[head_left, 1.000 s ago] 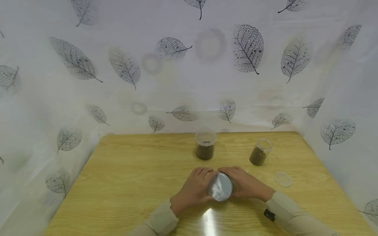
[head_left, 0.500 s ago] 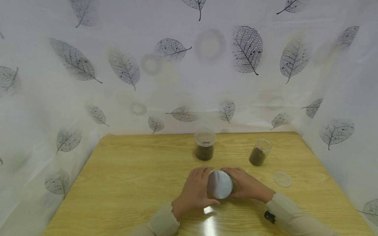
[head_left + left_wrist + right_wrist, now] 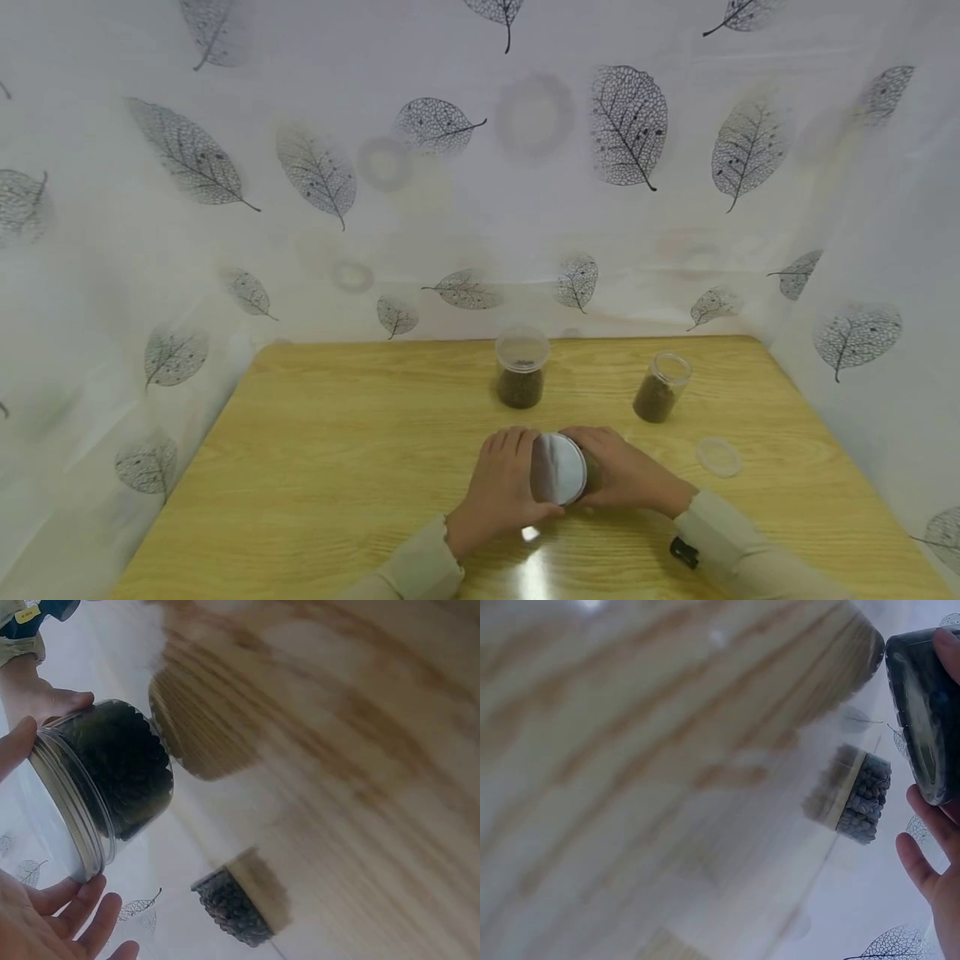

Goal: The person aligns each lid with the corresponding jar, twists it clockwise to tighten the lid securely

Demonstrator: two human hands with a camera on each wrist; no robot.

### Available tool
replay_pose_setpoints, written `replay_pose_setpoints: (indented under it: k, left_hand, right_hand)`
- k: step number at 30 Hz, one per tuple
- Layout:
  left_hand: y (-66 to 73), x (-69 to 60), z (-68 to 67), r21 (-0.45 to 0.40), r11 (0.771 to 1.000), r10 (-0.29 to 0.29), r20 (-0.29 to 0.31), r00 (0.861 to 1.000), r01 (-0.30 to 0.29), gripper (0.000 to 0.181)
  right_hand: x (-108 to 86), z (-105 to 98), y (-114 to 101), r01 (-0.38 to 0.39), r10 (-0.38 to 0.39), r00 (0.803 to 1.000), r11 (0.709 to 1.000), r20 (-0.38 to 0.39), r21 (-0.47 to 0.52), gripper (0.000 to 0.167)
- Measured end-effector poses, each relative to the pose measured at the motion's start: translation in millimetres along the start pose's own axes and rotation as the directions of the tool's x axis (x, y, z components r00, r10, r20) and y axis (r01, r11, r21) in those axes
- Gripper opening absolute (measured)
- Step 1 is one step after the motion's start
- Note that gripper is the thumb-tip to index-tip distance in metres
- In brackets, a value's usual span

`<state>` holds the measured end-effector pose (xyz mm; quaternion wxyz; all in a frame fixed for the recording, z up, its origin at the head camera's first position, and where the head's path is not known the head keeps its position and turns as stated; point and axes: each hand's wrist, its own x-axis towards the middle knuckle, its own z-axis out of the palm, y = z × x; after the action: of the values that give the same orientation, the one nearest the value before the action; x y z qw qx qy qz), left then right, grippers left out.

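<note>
A clear jar (image 3: 120, 769) of dark contents is held tilted above the table between both hands, its silver-topped end (image 3: 558, 469) turned toward the head camera. My left hand (image 3: 501, 487) grips the rim of that end, thumb on one side and fingers on the other; the left wrist view shows its thumb and fingertips against the ringed edge (image 3: 75, 814). From the other side my right hand (image 3: 628, 471) grips the jar's body. Part of the right palm is hidden behind the jar.
Behind the hands stands a clear jar (image 3: 520, 387) partly filled with dark pieces. Another jar (image 3: 656, 396), without a lid, stands farther right. A clear round lid (image 3: 718, 457) lies in front of it. A small black object (image 3: 684, 551) is beside the right sleeve. Leaf-patterned sheeting surrounds the table.
My left hand has loosened its fingers and shifted its hold on the silver-topped end, its thumb now lower along the rim. The right hand stays on the jar.
</note>
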<state>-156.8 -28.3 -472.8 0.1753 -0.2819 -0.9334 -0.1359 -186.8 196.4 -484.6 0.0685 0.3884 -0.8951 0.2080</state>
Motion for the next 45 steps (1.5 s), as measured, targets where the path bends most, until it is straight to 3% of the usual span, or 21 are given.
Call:
replay_pose_setpoints:
  k: [4, 8, 19, 24, 27, 30, 33, 35, 38, 41, 45]
  left_hand:
    - [-1.8, -0.3, 0.5, -0.007, 1.000, 0.029, -0.024, 0.999, -0.030, 0.096]
    - [-5.6, 0.1, 1.8, -0.012, 0.995, 0.097, -0.032, 0.995, -0.098, 0.094]
    - [-16.7, 7.7, -2.5, -0.011, 0.966, 0.259, 0.042, 0.965, -0.259, 0.093]
    - [-21.3, 11.7, -3.5, -0.044, 0.950, 0.313, 0.070, 0.947, -0.310, 0.090]
    - [-22.8, 12.6, -3.6, -0.037, 0.948, 0.317, 0.068, 0.946, -0.315, 0.092]
    - [-22.2, 10.5, -1.7, -0.024, 0.966, 0.257, 0.072, 0.964, -0.256, 0.101]
    - [-18.4, 7.0, -0.1, -0.026, 0.990, 0.137, 0.075, 0.988, -0.135, 0.108]
    - [-14.1, 4.9, 0.4, -0.031, 0.998, 0.048, 0.076, 0.996, -0.045, 0.107]
    - [-6.5, 4.1, -0.8, -0.040, 0.996, -0.070, 0.093, 0.993, 0.074, 0.101]
    - [-0.3, 4.8, -3.3, -0.051, 0.986, -0.153, 0.113, 0.982, 0.160, 0.095]
    - [3.3, 6.6, -4.9, -0.067, 0.978, -0.192, 0.107, 0.976, 0.199, 0.090]
  right_hand:
    - [0.4, -2, 0, 0.020, -0.021, 1.000, 1.000, 0.005, 0.006, 0.092]
    - [0.5, -2, 2, 0.036, -0.036, 0.999, 0.999, 0.010, 0.011, 0.093]
    - [0.3, -3, 3, 0.054, -0.054, 0.998, 0.998, 0.037, 0.016, 0.093]
    - [0.3, -4, 3, 0.065, -0.065, 0.997, 0.998, 0.040, 0.011, 0.093]
    - [0.7, -3, 3, 0.066, -0.066, 0.997, 0.998, 0.026, 0.000, 0.093]
    - [0.7, -3, 2, 0.028, -0.028, 1.000, 1.000, 0.015, -0.008, 0.093]
    - [0.2, -2, -1, -0.024, 0.024, 1.000, 1.000, 0.003, -0.008, 0.092]
    - [-0.3, -1, -3, -0.050, 0.049, 0.999, 0.999, -0.009, -0.012, 0.091]
    - [-0.4, 2, -6, -0.067, 0.066, 0.997, 0.998, -0.046, -0.019, 0.089]
    - [-0.3, 4, -9, -0.073, 0.069, 0.994, 0.997, -0.088, -0.038, 0.088]
    - [0.5, 8, -10, -0.079, 0.073, 0.991, 0.995, -0.114, -0.057, 0.087]
